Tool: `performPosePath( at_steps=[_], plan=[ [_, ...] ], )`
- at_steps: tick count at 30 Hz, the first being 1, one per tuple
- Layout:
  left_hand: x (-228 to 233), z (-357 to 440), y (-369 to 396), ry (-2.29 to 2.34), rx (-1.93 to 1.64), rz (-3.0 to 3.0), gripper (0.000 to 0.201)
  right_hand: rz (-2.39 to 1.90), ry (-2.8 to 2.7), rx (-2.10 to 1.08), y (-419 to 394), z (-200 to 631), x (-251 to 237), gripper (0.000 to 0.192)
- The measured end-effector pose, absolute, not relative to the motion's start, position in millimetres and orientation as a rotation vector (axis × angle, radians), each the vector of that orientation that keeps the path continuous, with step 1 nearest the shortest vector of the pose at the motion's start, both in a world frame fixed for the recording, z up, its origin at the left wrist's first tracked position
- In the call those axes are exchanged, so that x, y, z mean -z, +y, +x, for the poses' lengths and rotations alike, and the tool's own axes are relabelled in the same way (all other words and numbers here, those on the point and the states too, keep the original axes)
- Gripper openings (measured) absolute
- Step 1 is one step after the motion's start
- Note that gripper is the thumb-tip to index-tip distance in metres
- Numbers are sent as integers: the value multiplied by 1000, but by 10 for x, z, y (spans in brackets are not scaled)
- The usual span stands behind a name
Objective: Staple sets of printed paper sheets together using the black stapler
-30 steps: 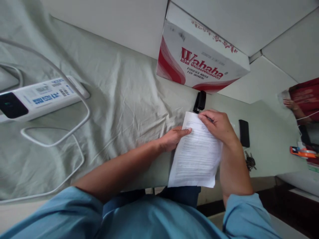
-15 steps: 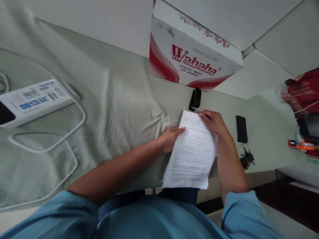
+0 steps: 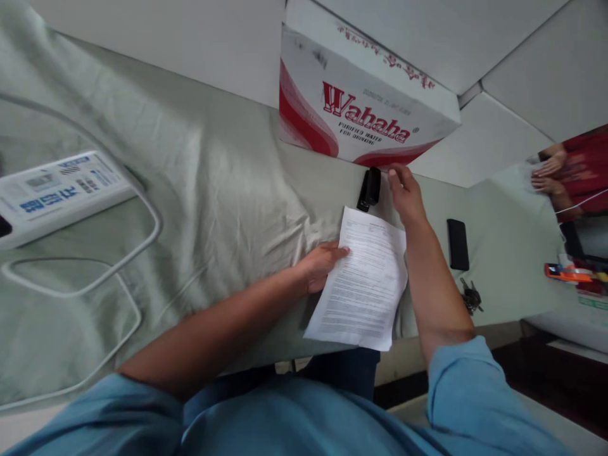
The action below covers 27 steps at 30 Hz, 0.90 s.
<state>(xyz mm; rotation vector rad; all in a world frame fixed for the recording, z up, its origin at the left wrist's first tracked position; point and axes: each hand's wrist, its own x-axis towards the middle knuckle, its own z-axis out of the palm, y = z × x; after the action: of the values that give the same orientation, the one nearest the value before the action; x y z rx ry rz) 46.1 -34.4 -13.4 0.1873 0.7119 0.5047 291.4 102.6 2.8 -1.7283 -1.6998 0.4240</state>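
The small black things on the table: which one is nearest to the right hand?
The black stapler, beside the right hand, under the Wahaha box; the black phone lies farther right.

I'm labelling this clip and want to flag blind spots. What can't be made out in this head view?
- Printed text on the paper sheets: too small and blurred to read.
- Whether the right hand touches the black stapler: motion blur, fingers beside it.
- Left hand fingers: partly hidden under the sheets.
- Power strip: cut off by the left edge.
- Keys: too small to tell apart.
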Motion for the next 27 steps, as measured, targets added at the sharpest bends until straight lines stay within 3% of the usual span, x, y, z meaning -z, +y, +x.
performPosePath(
  at_steps=[5,15,27],
  plan=[
    [133,491,-344,722,-511,190,9,-1893,-1803,-532,1348,2754,181,63],
    [193,549,-373,744,-513,244,14,-2015,-1828,-557,1231,2676,223,73],
    [94,553,-358,784,-501,246,15,-1985,-1778,-622,1079,2645,264,73]
  ],
)
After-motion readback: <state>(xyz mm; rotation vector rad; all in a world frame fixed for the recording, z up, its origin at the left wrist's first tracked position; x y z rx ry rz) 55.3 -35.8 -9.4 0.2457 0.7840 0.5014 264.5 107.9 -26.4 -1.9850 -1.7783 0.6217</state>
